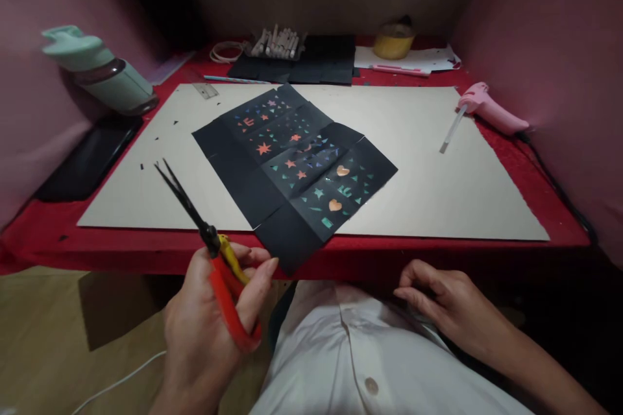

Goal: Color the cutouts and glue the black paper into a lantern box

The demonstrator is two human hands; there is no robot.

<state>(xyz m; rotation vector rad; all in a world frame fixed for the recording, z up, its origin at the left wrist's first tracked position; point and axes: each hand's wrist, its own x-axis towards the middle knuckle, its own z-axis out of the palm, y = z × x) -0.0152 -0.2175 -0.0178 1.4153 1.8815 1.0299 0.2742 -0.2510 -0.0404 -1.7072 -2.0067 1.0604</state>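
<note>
My left hand (197, 318) is closed round a pair of scissors (210, 238) with orange and yellow handles. Their dark, narrow blades point up and away to the left, slightly parted, over the board's near left part. Close to that hand's fingertips lies the near corner of a creased black paper sheet (238, 181); whether they touch it, I cannot tell. Small coloured cut-outs cover much of the sheet: stars, triangles and two orange hearts (335, 205). Held low by my white shirt, my right hand (435, 295) has its fingers curled in towards the thumb, with nothing visible in them.
Under the sheet is a pale board (438, 201) on a red-covered table (549, 188). A pink glue gun (496, 110) lies at the right. To the left are a mint bottle (107, 71) and a dark flat case (87, 159). Markers (277, 42) and yellow tape (394, 45) stand behind.
</note>
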